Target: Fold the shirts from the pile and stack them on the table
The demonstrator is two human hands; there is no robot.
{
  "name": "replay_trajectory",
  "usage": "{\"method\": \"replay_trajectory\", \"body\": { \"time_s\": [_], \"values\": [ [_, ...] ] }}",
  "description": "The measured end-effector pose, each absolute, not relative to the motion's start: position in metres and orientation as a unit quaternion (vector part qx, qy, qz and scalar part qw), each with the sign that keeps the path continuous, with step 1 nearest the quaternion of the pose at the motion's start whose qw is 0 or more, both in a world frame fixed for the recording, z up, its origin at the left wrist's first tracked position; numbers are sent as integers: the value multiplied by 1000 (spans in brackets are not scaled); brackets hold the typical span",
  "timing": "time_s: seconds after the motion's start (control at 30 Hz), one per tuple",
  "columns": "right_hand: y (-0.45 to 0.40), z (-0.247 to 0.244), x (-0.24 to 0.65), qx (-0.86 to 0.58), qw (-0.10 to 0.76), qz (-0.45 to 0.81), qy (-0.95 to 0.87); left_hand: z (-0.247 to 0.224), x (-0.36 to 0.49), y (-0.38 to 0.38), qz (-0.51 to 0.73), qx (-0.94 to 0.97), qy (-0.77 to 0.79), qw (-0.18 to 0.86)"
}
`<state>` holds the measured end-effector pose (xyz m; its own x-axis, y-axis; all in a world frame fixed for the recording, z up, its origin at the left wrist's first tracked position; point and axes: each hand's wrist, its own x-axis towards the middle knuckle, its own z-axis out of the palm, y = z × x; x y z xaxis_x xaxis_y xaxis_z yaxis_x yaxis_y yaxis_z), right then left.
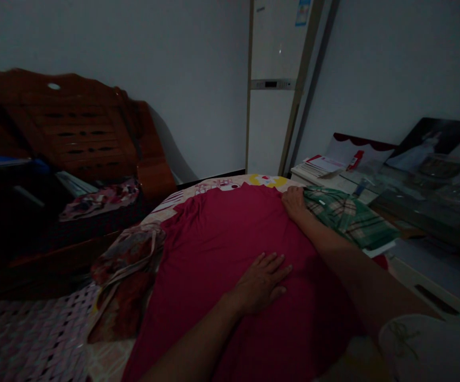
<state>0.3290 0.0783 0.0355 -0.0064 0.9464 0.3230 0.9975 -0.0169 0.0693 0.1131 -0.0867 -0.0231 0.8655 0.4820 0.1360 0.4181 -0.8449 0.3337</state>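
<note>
A crimson shirt [230, 228] is spread out over a round table covered with a patterned cloth [204, 187]. Flat on the middle of the fabric rests my left hand [259, 284], its fingers spread and holding nothing. At the shirt's far right edge, near the shoulder, my right hand [294, 202] has its fingers curled on the cloth, closed on the edge. Its fingertips are partly hidden. Just right of that hand lies a green plaid cloth [347, 215]. A reddish patterned fabric bundle with straps [128, 270] sits along the shirt's left side.
A carved wooden bench [82, 127] stands at the left, with a floral cloth [102, 200] on its seat. A tall white air conditioner [271, 127] fills the far corner. At the right, a cabinet holds papers [323, 165], a red bottle [356, 159] and a framed picture [432, 140].
</note>
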Motion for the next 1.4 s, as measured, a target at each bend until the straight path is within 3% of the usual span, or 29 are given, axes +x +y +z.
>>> {"method": "replay_trajectory", "body": {
  "time_s": [0.1,0.27,0.43,0.67,0.87,1.13,1.27,1.4],
  "values": [
    [48,11,302,-646,149,-109,-741,-26,114,-85,113,953,237,150],
    [15,-31,316,-625,174,10,-761,-26,115,-85,122,950,241,155],
    [17,-24,362,-716,174,9,-676,-25,116,-83,121,949,245,160],
    [-45,-42,340,-598,186,-4,-780,-29,115,-81,142,943,257,159],
    [-79,-32,375,-654,168,10,-737,-26,118,-80,131,947,252,147],
    [-116,-31,378,-599,171,56,-780,-25,115,-79,127,931,323,110],
    [-123,-31,394,-620,198,62,-757,-23,111,-78,119,921,361,91],
    [-138,-27,393,-580,279,50,-763,-23,109,-76,121,921,362,79]
  ]
}}
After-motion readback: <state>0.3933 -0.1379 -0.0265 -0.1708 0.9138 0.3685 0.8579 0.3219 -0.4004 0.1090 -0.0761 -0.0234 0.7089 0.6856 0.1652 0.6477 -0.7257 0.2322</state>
